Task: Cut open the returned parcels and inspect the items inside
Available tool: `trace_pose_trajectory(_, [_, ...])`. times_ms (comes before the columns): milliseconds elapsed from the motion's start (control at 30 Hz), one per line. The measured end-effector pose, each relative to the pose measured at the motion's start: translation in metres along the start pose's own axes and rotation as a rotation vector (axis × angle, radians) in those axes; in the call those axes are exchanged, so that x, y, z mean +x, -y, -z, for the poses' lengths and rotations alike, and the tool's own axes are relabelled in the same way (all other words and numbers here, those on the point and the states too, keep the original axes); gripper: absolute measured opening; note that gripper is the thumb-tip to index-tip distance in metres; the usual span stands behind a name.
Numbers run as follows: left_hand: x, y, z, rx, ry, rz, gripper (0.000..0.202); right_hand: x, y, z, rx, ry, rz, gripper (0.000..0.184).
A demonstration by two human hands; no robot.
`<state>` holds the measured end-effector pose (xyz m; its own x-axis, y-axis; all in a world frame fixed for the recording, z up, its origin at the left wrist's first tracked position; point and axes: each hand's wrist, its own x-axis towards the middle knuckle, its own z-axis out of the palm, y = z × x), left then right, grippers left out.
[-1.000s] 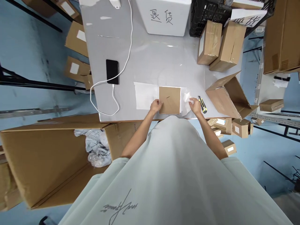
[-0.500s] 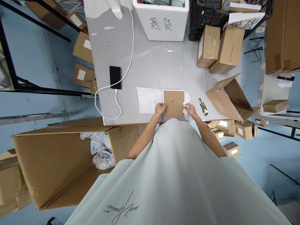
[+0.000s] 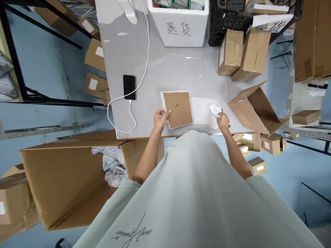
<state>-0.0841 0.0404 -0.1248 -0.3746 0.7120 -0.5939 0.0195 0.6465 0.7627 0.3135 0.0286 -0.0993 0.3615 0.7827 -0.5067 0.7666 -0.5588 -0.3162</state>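
A flat square brown board with white edges lies slightly turned near the table's front edge. My left hand pinches its left side, thumb on top of the brown face. A white sheet extends from the board's right side. My right hand is closed around crumpled white, film-like material; whether that joins the sheet I cannot tell. Just behind the right fingers, a yellow and black utility knife is mostly hidden.
A black phone-like device with a white cable lies left. At the back stand a white bin, a black crate and closed cartons. An open carton sits right; a large open box stands below left.
The board has moved left and turned slightly with my left hand. My right hand has moved right with the crumpled white material, partly covering the knife. White sheet now shows right of the board.
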Motion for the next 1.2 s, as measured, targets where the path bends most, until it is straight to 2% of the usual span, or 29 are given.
trace_pose_trajectory(100, [0.019, -0.010, 0.022, -0.130, -0.073, -0.005, 0.048, -0.001, -0.004, 0.015, -0.183, -0.058, 0.066, 0.036])
trace_pose_trajectory(167, [0.028, -0.017, 0.027, -0.175, -0.095, -0.025, 0.051, -0.002, 0.004, 0.009, -0.215, -0.068, 0.101, 0.033])
trace_pose_trajectory(233, [0.032, -0.024, 0.026, -0.190, -0.095, -0.044, 0.052, -0.003, 0.021, -0.009, -0.204, -0.045, 0.149, 0.038])
trace_pose_trajectory(300, [0.030, -0.030, 0.022, -0.194, -0.086, -0.047, 0.052, -0.003, 0.041, -0.035, -0.188, 0.000, 0.188, 0.054])
trace_pose_trajectory(400, [0.022, -0.033, 0.016, -0.173, -0.078, -0.037, 0.053, -0.002, 0.066, -0.070, -0.178, 0.082, 0.155, 0.066])
trace_pose_trajectory(467, [0.016, -0.032, 0.016, -0.165, -0.068, -0.030, 0.054, -0.001, 0.074, -0.083, -0.190, 0.118, 0.133, 0.059])
trace_pose_trajectory(567, [0.010, -0.028, 0.021, -0.184, -0.070, -0.007, 0.054, 0.002, 0.076, -0.088, -0.181, 0.186, 0.170, 0.040])
trace_pose_trajectory(700, [0.010, -0.021, 0.029, -0.211, -0.095, 0.036, 0.052, 0.002, 0.069, -0.075, -0.165, 0.242, 0.186, 0.027])
trace_pose_trajectory(800, [0.013, -0.015, 0.026, -0.186, -0.088, 0.076, 0.051, -0.004, 0.055, -0.055, -0.115, 0.164, 0.169, 0.024])
trace_pose_trajectory(933, [0.018, -0.009, 0.006, -0.120, -0.021, 0.159, 0.050, -0.021, 0.027, -0.016, -0.012, -0.014, 0.118, 0.028])
trace_pose_trajectory(1033, [0.019, -0.007, -0.012, -0.092, 0.045, 0.195, 0.051, -0.037, 0.010, 0.011, 0.018, -0.095, 0.052, 0.034])
trace_pose_trajectory(1200, [0.021, -0.003, -0.033, -0.031, 0.099, 0.193, 0.047, -0.061, 0.008, 0.042, 0.053, -0.183, 0.018, 0.037])
